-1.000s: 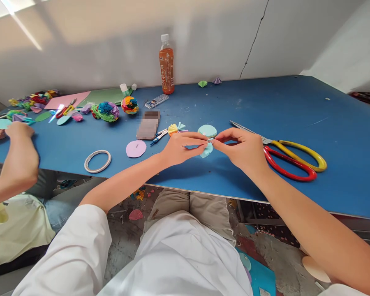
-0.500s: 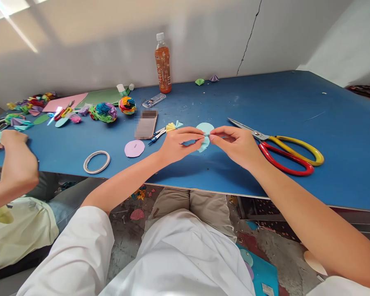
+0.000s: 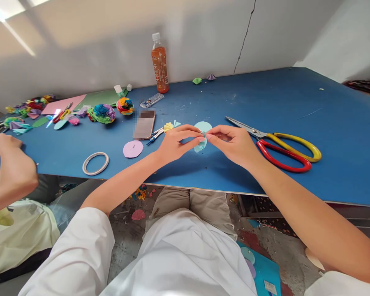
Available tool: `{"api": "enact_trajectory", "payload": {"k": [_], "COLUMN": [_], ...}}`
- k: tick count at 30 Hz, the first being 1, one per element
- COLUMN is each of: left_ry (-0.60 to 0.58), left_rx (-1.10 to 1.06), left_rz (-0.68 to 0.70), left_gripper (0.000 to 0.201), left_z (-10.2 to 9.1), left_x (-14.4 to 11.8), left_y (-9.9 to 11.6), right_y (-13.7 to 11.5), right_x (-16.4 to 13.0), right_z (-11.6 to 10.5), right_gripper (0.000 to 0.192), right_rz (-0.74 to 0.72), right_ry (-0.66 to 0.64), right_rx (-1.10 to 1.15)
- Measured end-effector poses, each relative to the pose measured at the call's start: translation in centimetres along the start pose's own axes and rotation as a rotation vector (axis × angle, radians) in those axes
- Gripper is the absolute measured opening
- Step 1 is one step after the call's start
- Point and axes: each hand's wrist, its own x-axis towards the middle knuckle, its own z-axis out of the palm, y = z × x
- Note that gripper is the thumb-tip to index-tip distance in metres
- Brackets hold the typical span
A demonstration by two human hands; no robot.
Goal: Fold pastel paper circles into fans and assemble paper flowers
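Both hands: left and right fingers pinched on the mint paper fan between them, tighter together than a second ago, fold compressed further; mint disc just behind, scissors right.

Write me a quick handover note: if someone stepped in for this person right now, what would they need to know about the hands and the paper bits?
Left hand: pinching the folded pale-green paper piece from the left.
Right hand: pinching the same piece from the right, above the blue table.
Nearby: stack of pale-green circles just behind the hands, scissors to the right, lilac circle and tape ring to the left.
Done: the piece looks pleated into a fan.
Left: probably finishing the folds; the circles still lie flat.
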Motion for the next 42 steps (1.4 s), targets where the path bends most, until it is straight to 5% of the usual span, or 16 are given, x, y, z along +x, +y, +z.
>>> {"api": "enact_trajectory", "payload": {"k": [12, 19, 35, 42], "left_ry": [-0.022, -0.117, -0.235, -0.236], "left_rx": [0.058, -0.011, -0.003, -0.003], "left_rz": [-0.03, -0.174, -0.287, -0.192], "left_gripper": [0.012, 0.014, 0.019, 0.016], "left_z": [0.1, -0.3, -0.8, -0.7], "left_x": [-0.3, -0.2, 0.4, 0.2], "left_y": [-0.4, 0.0, 0.7, 0.2], "right_y": [0.5, 1.1, 0.6, 0.3], "right_x": [-0.2, 0.0, -0.1, -0.2], "right_z": [0.0, -0.1, -0.3, -0.1], "right_gripper": [0.014, 0.016, 0.016, 0.013], "right_rz": [-0.226, -0.333, -0.279, -0.034], "right_ry": [-0.04, -0.113, -0.123, -0.085], "right_rx": [-0.145, -0.174, -0.161, -0.063]}}
